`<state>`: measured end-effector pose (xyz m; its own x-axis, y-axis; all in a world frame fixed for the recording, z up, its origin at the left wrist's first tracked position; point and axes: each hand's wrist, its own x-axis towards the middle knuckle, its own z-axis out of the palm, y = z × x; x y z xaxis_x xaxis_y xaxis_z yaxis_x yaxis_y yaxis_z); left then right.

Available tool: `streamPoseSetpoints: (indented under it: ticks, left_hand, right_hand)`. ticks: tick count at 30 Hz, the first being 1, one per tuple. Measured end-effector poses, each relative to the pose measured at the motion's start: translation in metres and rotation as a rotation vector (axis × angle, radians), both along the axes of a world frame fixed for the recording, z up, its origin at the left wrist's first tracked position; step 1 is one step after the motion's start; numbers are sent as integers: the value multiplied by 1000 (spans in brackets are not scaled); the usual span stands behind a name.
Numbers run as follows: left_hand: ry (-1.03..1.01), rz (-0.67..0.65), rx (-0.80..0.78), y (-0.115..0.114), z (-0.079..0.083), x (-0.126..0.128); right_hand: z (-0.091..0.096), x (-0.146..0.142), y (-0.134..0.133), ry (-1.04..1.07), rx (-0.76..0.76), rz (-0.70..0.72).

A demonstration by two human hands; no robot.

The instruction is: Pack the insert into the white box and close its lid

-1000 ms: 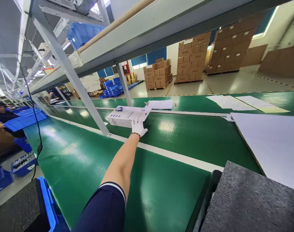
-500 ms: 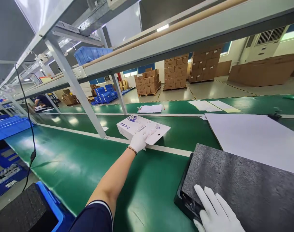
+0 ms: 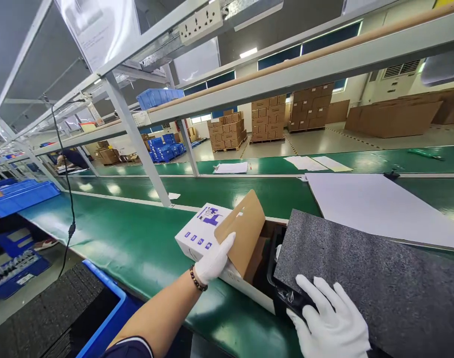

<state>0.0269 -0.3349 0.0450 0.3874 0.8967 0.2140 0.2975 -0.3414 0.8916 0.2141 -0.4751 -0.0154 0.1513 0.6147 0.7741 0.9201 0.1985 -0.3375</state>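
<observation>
A white printed carton point(image 3: 202, 232) lies on the green bench near its front edge, its brown flap point(image 3: 245, 231) raised and open to the right. My left hand point(image 3: 214, 259), in a white glove, grips the carton at the flap's lower edge. Right beside the open end sits a black tray topped by a dark grey foam slab point(image 3: 364, 278). My right hand point(image 3: 331, 323), gloved too, rests with fingers spread over the slab's near left corner and the tray's edge.
A white sheet point(image 3: 368, 204) lies behind the foam slab. Slanted grey shelf posts point(image 3: 140, 149) stand on the bench's left part. A blue bin of black foam point(image 3: 81, 308) sits lower left. Papers point(image 3: 230, 168) lie on the far bench. Pallets of cardboard boxes point(image 3: 271, 119) stand beyond.
My left hand has pulled the carton from the conveyor toward me to the front edge, and its flap now stands open. My right hand has settled further onto the foam slab.
</observation>
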Motion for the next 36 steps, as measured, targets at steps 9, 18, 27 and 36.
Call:
streamPoseSetpoints:
  ticks: [9, 18, 27, 36]
  left_hand:
    - [-17, -66, -131, -55, -4, 32]
    - [-54, -52, -207, -61, -10, 40]
    - [-69, -99, -189, -62, -3, 48]
    - [66, -528, 64, -29, 17, 5]
  right_hand:
    - [-4, 37, -23, -439, 64, 202]
    - [4, 106, 30, -693, -178, 19]
    - [4, 65, 38, -531, -586, -7]
    - [12, 97, 52, -525, -269, 267]
